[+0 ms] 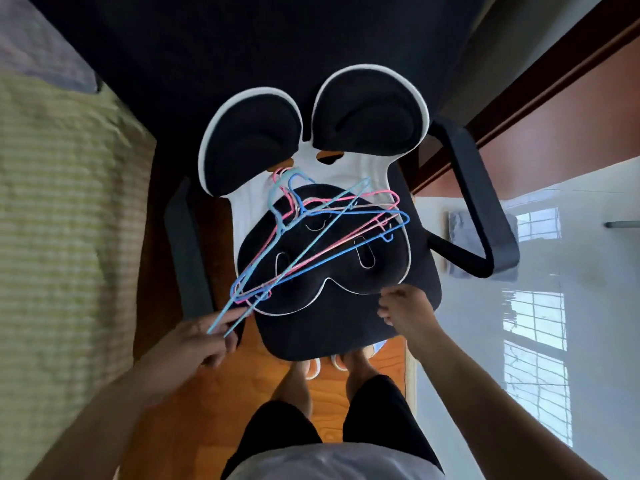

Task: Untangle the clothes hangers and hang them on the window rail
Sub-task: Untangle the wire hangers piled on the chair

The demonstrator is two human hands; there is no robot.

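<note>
A tangle of thin wire hangers (322,230), blue, pink and light blue, lies on the black seat cushion (325,282) of an office chair. Their hooks bunch together at the cushion's upper left. My left hand (204,337) pinches the lower left tip of a light blue hanger (228,317) that sticks out of the pile past the seat's edge. My right hand (401,306) hovers over the seat's front right with fingers loosely curled, holding nothing. The window rail is not in view.
The chair has black armrests (481,202) on both sides and a two-lobed backrest (311,123). A bed with a green checked cover (52,237) stands close on the left. A glossy white floor (485,341) lies to the right, wooden floor below. My legs stand at the seat's front.
</note>
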